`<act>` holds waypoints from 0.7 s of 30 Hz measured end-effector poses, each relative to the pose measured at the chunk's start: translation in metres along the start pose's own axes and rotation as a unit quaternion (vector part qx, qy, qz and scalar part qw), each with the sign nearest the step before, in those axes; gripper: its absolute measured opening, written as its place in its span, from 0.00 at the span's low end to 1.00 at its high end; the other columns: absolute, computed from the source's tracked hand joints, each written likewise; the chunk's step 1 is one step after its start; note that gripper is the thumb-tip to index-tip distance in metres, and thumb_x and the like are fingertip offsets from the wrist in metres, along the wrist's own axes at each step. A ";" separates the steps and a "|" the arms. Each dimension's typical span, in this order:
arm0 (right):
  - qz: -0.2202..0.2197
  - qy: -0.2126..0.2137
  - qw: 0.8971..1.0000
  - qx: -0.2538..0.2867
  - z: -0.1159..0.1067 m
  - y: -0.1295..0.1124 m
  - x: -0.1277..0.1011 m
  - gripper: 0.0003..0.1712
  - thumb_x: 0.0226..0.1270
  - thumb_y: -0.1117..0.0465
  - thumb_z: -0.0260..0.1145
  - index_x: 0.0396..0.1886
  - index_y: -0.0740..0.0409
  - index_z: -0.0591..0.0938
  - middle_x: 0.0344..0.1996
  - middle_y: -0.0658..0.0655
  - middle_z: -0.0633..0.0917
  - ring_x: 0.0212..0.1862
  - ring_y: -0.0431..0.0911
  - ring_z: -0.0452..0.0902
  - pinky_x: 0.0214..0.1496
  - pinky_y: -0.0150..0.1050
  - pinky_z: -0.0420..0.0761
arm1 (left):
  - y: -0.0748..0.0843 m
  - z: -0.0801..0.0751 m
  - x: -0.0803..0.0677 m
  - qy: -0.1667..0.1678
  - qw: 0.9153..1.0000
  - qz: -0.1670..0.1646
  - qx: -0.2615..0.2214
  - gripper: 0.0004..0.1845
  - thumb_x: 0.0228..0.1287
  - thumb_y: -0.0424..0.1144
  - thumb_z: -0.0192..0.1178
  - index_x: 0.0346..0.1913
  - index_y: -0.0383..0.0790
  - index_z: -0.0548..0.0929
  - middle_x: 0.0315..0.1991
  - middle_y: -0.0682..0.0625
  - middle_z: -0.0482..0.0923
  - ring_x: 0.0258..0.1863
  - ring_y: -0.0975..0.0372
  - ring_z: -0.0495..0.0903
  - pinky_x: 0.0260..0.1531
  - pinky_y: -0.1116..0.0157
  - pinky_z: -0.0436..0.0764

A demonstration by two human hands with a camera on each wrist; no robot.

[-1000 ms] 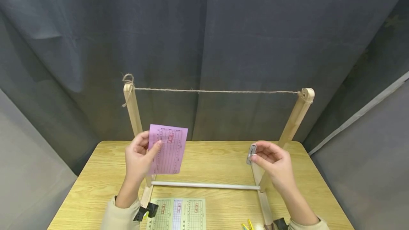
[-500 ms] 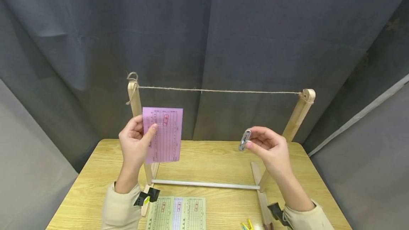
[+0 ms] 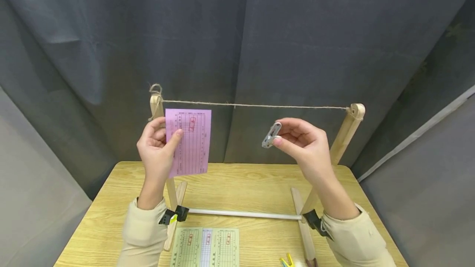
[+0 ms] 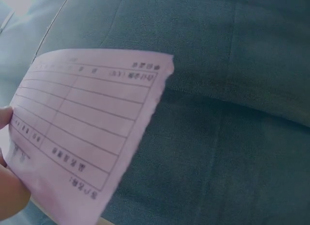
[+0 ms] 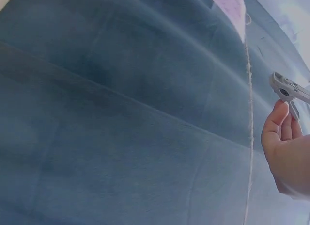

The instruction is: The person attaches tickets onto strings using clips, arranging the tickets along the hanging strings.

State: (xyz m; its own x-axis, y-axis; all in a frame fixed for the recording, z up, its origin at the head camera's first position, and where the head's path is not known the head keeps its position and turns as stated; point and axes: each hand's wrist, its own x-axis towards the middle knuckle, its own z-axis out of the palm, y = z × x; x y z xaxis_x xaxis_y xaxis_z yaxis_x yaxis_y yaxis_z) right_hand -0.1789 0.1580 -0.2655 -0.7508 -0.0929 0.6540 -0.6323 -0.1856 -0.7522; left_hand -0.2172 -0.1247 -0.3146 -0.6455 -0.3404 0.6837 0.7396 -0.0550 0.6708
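**A:** Head view first: the left hand (image 3: 157,147) is raised in front of the left post (image 3: 163,147), and a pink slip (image 3: 189,141) is pinched by its left edge between thumb and curled fingers. The slip is held upright, its top edge just under the twine (image 3: 256,105), close to the knot at the left post.

**B:** And the right hand (image 3: 302,143)?

**A:** A grey clothespin (image 3: 271,134) is pinched between thumb and fingertips there, pointed up and to the left, just below the twine and well apart from the slip. From the right wrist view the clothespin (image 5: 290,91) is seen sticking out above the fingers (image 5: 276,123), with the twine (image 5: 249,137) running just beside them; the peg's own mouth cannot be judged from these pictures.

**B:** What is shown from the left wrist?

**A:** Mostly the pink slip (image 4: 87,133), printed with ruled lines and small characters, held at its lower left by a fingertip (image 4: 12,193) against the dark curtain (image 4: 232,113).

**B:** Further out, then?

**A:** The twine is stretched between two wooden posts, the right post (image 3: 343,135) leaning outward, with a white rod (image 3: 241,214) laid across between the frame's feet on the desk (image 3: 241,184). Cream sleeves (image 3: 142,230) are worn on both arms. At the near desk edge a row of printed slips (image 3: 205,246), green with a pale one between, is laid flat. Coloured pegs (image 3: 286,261) are glimpsed at the bottom edge, near the right foot of the frame. Grey curtain (image 3: 237,32) is hung behind everything.
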 end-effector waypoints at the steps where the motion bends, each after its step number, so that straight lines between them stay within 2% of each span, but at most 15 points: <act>1: 0.002 -0.001 1.000 -0.003 0.003 -0.002 0.004 0.16 0.48 0.82 0.64 0.39 0.69 0.80 0.30 0.57 0.83 0.33 0.45 0.79 0.35 0.32 0.79 | 0.000 0.000 0.001 0.006 1.000 -0.001 -0.010 0.17 0.48 0.19 0.62 0.43 0.29 0.75 0.27 0.50 0.83 0.23 0.65 0.80 0.20 0.74 0.75; 8: 0.017 -0.029 0.999 -0.017 0.025 -0.014 0.040 0.16 0.47 0.81 0.64 0.37 0.65 0.80 0.29 0.54 0.83 0.32 0.45 0.79 0.36 0.34 0.79 | -0.002 -0.001 0.005 0.027 0.999 0.008 -0.028 0.18 0.47 0.19 0.63 0.41 0.35 0.76 0.24 0.50 0.83 0.21 0.66 0.78 0.18 0.74 0.74; 15: 0.006 -0.046 0.999 0.014 0.043 -0.020 0.077 0.13 0.49 0.79 0.64 0.34 0.63 0.81 0.27 0.52 0.83 0.30 0.44 0.78 0.36 0.35 0.79 | -0.001 0.000 0.007 0.034 0.999 0.002 -0.037 0.18 0.46 0.18 0.62 0.41 0.35 0.76 0.24 0.51 0.83 0.21 0.65 0.79 0.18 0.74 0.75; 21: 0.042 -0.052 0.998 0.018 0.055 -0.014 0.098 0.11 0.51 0.76 0.65 0.35 0.64 0.81 0.26 0.52 0.82 0.29 0.42 0.77 0.34 0.34 0.78 | -0.002 0.001 0.008 0.034 0.999 0.006 -0.038 0.18 0.46 0.17 0.62 0.41 0.34 0.76 0.25 0.51 0.83 0.21 0.65 0.79 0.19 0.74 0.75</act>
State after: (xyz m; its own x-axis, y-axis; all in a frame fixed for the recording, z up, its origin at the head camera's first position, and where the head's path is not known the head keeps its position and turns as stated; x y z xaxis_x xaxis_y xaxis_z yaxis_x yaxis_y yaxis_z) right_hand -0.2334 0.0981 -0.1868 -0.7751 -0.2105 0.5957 -0.5601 -0.2072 -0.8021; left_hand -0.2239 -0.1267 -0.3101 -0.6238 -0.4035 0.6694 0.7614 -0.1202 0.6370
